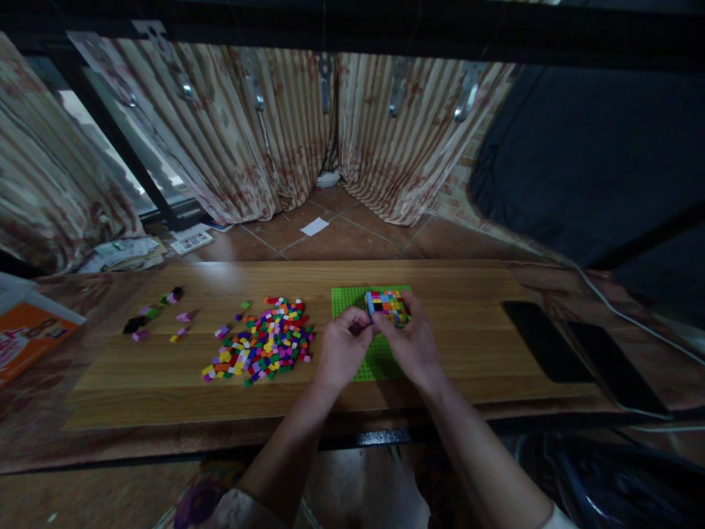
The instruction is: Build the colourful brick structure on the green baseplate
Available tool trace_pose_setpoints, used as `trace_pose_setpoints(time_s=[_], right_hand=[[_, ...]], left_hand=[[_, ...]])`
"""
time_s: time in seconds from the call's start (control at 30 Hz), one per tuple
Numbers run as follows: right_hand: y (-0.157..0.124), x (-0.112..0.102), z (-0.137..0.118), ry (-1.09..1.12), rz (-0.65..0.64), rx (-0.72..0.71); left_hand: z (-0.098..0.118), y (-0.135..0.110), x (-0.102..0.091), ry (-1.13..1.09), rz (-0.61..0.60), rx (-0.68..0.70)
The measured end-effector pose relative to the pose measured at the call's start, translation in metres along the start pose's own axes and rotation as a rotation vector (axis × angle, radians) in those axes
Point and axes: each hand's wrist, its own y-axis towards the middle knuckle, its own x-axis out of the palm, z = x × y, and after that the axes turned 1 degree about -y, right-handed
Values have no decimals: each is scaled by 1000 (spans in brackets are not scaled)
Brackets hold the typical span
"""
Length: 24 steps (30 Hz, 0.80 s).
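My left hand [344, 349] and my right hand [410, 344] meet over a green studded baseplate [348, 303] on a wooden board [137, 375]. Both hands grip the near edges of a patch of joined multicoloured small bricks [388, 306], which sits at the plate's far side. My hands hide most of the plate's lower half. To the left lies a loose heap of small coloured bricks [258, 342]. Further left is a sparse group of purple, green and dark bricks [159, 312].
Two black smartphones [545, 342] [614, 367] lie to the right of the board, with a white cable beside them. An orange box [27, 330] stands at the far left. Striped curtains [407, 139] and a tiled floor with scattered papers [124, 253] lie beyond.
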Motion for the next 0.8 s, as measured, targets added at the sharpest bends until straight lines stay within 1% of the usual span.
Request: trace_pose_setpoints(time_s=[0.1, 0.17, 0.37, 0.43, 0.57, 0.7, 0.77, 0.8], right_hand=[[0, 7, -5, 58, -29, 106], [1, 10, -6, 102, -31, 139], [-1, 19, 1, 149, 27, 92], [-4, 19, 4, 162, 22, 72], [-2, 8, 11, 250, -18, 127], [9, -13, 21, 359, 115, 197], [12, -19, 23, 367, 119, 185], [12, -19, 23, 361, 83, 168]], left_hand=[[0, 1, 0, -16, -6, -2], [1, 1, 0, -16, -7, -14], [1, 1, -1, 40, -4, -6], [-1, 0, -2, 73, -7, 5], [-2, -1, -4, 154, -2, 22], [0, -5, -2, 297, 46, 5], [-1, -8, 0, 360, 36, 23], [-2, -10, 2, 382, 23, 41]])
